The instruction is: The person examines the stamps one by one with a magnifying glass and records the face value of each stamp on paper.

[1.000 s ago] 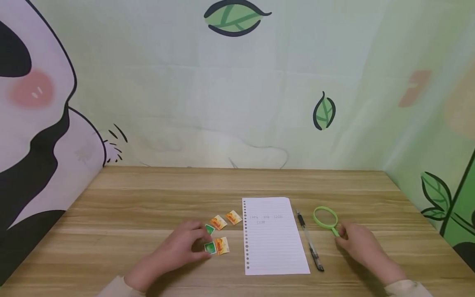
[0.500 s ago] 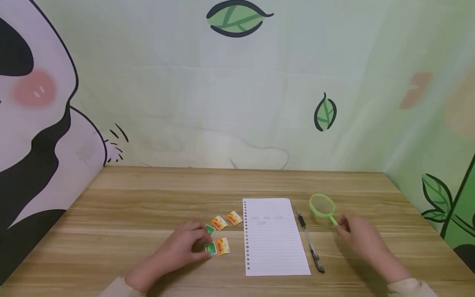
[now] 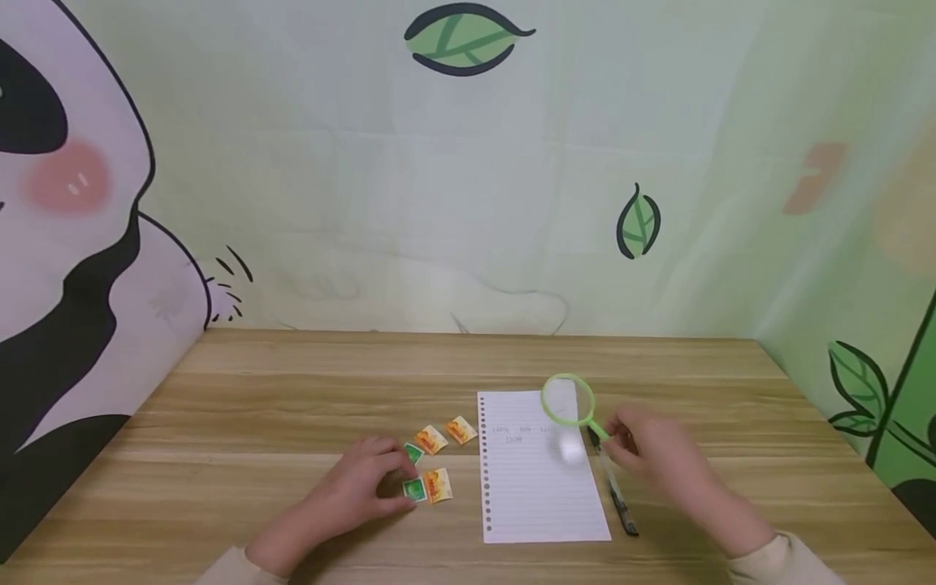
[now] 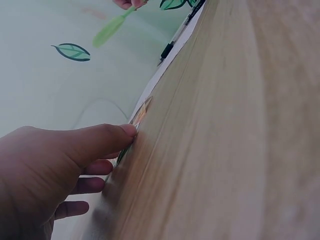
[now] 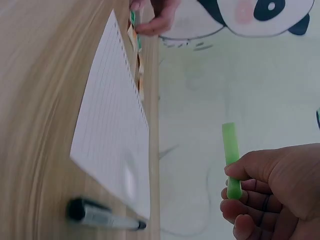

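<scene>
My right hand (image 3: 654,447) grips the handle of a green-rimmed magnifying glass (image 3: 594,424), its lens over the top right of a lined paper sheet (image 3: 541,496) with handwritten numbers. In the right wrist view, the green magnifying glass (image 5: 231,145) is seen edge-on, raised above the table, between thumb and fingers. My left hand (image 3: 358,479) rests on the table, thumb and fingertips at the edges of two green stamp-like squares (image 3: 414,488). One orange-and-cream square (image 3: 439,484) lies against the nearer green one. In the left wrist view, the left hand's thumb (image 4: 112,140) extends along the squares.
Two more orange-and-cream squares, one by the sheet's punched edge (image 3: 461,429) and one left of it (image 3: 431,439), lie farther back. A black-and-clear pen (image 3: 617,496) lies along the sheet's right side. A printed cloth backdrop (image 3: 336,203) stands behind the wooden table (image 3: 329,366).
My right hand has lifted the magnifying glass and carried it left, from right of the pen to over the paper's upper right corner. My left hand has stayed in place.
</scene>
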Tool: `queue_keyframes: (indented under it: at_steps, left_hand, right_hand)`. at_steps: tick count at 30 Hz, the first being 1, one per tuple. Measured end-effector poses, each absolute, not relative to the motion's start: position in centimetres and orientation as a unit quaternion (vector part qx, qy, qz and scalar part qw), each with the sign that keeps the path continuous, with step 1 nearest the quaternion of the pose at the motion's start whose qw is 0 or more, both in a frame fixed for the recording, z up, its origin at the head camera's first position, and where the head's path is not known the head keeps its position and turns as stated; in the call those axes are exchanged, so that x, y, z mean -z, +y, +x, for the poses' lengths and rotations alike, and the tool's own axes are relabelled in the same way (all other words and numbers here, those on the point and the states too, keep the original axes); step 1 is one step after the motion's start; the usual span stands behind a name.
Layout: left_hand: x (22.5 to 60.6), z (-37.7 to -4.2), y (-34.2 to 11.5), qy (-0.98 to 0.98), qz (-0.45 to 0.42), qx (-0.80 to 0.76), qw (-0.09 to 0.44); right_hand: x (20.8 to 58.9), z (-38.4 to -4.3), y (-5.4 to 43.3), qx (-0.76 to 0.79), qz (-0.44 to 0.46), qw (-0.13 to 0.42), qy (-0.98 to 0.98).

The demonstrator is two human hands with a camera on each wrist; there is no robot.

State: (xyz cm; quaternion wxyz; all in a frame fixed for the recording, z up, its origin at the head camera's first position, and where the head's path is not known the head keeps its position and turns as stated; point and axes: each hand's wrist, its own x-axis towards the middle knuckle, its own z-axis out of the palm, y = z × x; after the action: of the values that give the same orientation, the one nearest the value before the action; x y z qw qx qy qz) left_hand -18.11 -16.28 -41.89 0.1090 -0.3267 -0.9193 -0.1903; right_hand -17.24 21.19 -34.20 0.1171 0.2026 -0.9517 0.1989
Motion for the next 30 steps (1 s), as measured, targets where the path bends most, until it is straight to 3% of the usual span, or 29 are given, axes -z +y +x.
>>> queue_keyframes:
  at_steps: [16,30]
  left_hand:
    - [42.2,-18.2,-16.4,-0.921,-0.32,0.196,0.105]
    - [42.2,-18.4,-16.4,-0.921,-0.325,0.188,0.107]
  right_hand:
    - [35.3,-15.7,14.3,-0.186,0.329,0.143,-0.915]
    - [37.4,-14.9,11.2,-0.146,0.43,0.213,-0.865]
